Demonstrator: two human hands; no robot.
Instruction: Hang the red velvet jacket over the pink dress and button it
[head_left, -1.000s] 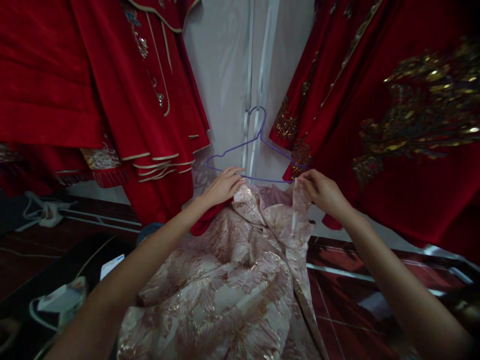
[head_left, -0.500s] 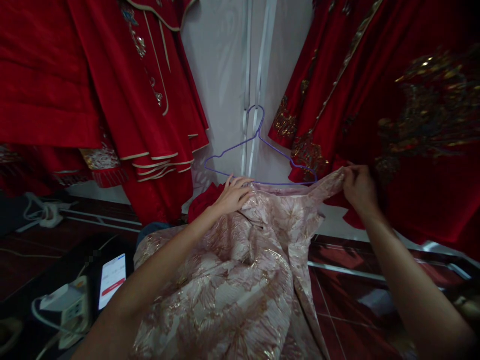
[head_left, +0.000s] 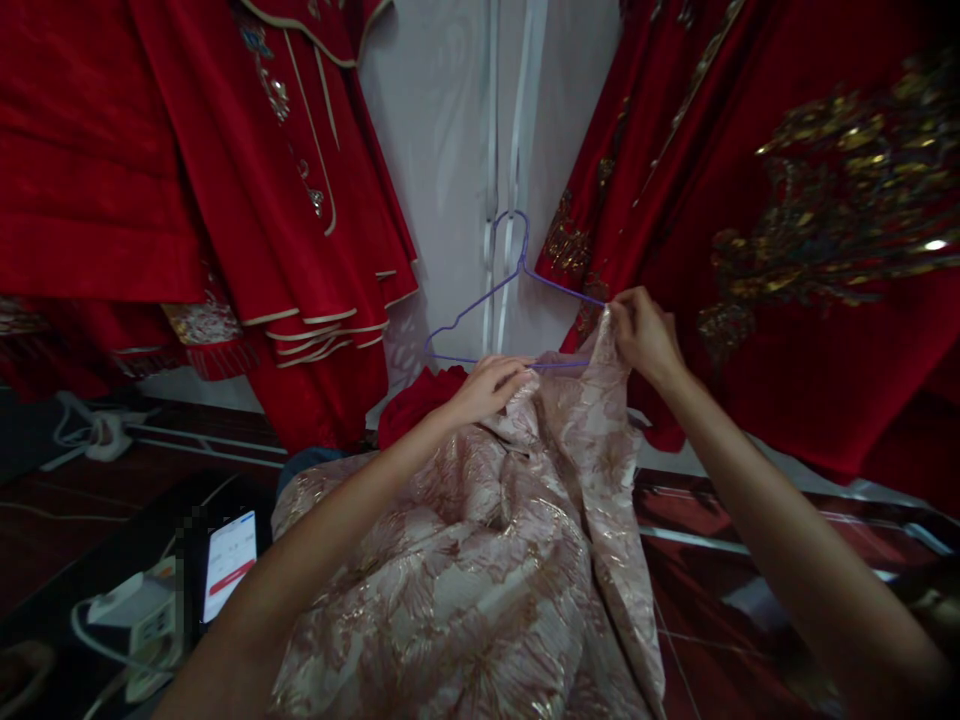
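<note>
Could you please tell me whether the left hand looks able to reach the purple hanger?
Probably yes: the left hand is at the top edge of the floral garment, close to the purple hanger, and nothing seems to block the hanger's left end, though the hand may have to leave the garment.

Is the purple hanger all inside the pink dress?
No: the hanger has its left end bare; its other end is hidden by the dress near the right hand.
</note>
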